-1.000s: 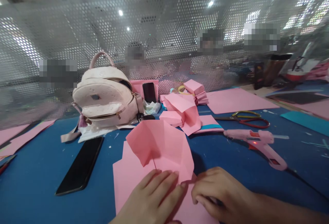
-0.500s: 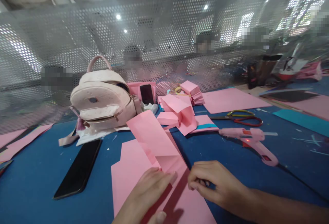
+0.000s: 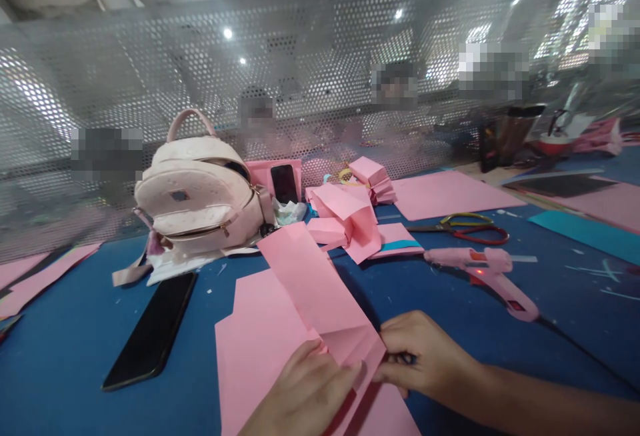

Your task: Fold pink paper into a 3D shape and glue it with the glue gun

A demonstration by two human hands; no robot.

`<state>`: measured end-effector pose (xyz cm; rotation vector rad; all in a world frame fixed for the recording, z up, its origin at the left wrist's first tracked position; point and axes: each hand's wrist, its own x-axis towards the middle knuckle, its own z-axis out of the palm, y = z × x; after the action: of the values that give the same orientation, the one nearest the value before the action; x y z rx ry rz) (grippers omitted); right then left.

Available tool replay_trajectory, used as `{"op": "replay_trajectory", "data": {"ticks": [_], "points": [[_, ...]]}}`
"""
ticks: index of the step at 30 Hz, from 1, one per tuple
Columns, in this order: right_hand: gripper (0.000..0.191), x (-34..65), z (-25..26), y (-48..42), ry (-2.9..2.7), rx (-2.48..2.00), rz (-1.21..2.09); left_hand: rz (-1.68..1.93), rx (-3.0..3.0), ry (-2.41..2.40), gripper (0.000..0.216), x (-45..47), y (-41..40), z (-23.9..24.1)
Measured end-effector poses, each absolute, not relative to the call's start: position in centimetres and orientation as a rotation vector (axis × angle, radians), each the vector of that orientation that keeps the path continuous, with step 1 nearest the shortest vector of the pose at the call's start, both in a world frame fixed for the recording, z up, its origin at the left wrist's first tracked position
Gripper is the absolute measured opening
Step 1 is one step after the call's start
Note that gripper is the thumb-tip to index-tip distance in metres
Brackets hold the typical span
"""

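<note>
A folded strip of pink paper (image 3: 313, 286) slopes up from the near edge of the blue table (image 3: 75, 349). My left hand (image 3: 307, 399) pinches its near end from the left, fingers curled round the fold. My right hand (image 3: 425, 356) grips the same end from the right, fingers closed on the edge. Under both lies a flat pink sheet (image 3: 255, 343) with a notched corner.
A black phone (image 3: 150, 333) lies to the left, a pale pink backpack (image 3: 197, 199) behind it. Folded pink paper pieces (image 3: 350, 216), scissors (image 3: 467, 229) and a pink glue gun (image 3: 487, 273) sit to the right. A perforated metal screen (image 3: 300, 76) closes the far side, with people behind.
The pink piece went from an open box-like shape to a flattened long strip. Both hands shifted along its near end and now pinch it together.
</note>
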<state>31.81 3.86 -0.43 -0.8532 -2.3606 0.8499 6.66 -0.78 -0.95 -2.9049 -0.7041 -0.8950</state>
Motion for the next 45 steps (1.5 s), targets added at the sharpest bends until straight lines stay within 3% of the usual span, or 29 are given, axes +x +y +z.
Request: {"op": "replay_trajectory", "data": {"ticks": [8, 18, 23, 27, 36, 45], "points": [[0.07, 32.0, -0.6, 3.8, -2.395, -0.853, 0.843, -0.725, -2.891, -0.786, 0.08, 6.4, -0.9, -2.3], [0.068, 31.9, -0.6, 3.8, -2.377, -0.815, 0.794, -0.774, -2.895, -0.756, 0.068, 7.0, -1.1, -1.5], [0.065, 31.9, -0.6, 3.8, -2.375, -0.817, 0.817, -1.006, -2.754, -0.766, 0.066, 7.7, -1.1, -1.8], [0.065, 31.9, -0.6, 3.9, -2.373, -0.821, 0.832, -0.703, -2.9, -0.743, 0.067, 7.0, -1.2, -1.9], [0.068, 31.8, -0.6, 3.9, -2.363, -0.802, 0.786, -0.572, -3.021, -0.866, 0.073, 6.5, -1.8, -3.8], [0.063, 31.9, -0.9, 3.9, -2.368, -0.793, 0.78, -0.632, -2.844, -0.747, 0.045, 7.1, -1.7, -2.8]]}}
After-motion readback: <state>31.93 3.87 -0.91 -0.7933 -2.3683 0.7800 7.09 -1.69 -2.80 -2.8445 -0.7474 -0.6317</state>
